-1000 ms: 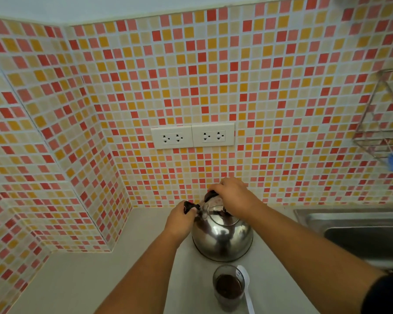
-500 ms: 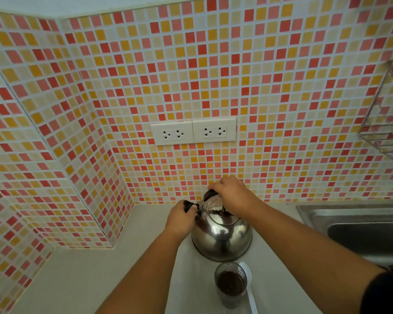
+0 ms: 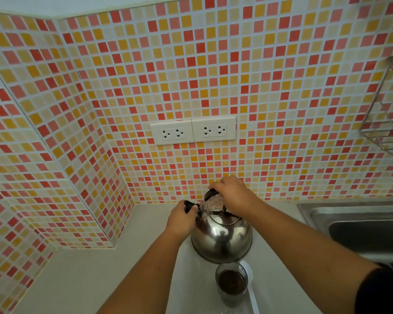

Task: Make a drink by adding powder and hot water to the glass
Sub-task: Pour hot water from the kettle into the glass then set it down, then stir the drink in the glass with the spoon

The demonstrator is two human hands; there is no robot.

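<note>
A shiny steel kettle [image 3: 221,241] stands on the pale counter near the tiled wall. My left hand [image 3: 182,219] is closed around a black knob or cap at the kettle's left side. My right hand [image 3: 233,193] grips the black handle over the kettle's top. In front of the kettle stands a clear glass [image 3: 232,284] with dark brown powder or liquid in its bottom. A white plastic spoon [image 3: 250,284] lies right beside the glass, its bowl toward the kettle.
A steel sink [image 3: 359,225] is set into the counter [image 3: 84,277] at the right. A wire rack [image 3: 386,114] with something blue hangs on the right wall. Two white double sockets [image 3: 192,130] sit on the mosaic wall above the kettle. The wall juts out at the left.
Both hands keep their hold on the kettle, which stays in place. The view has tilted slightly upward, so glass and kettle sit a little lower in the frame.
</note>
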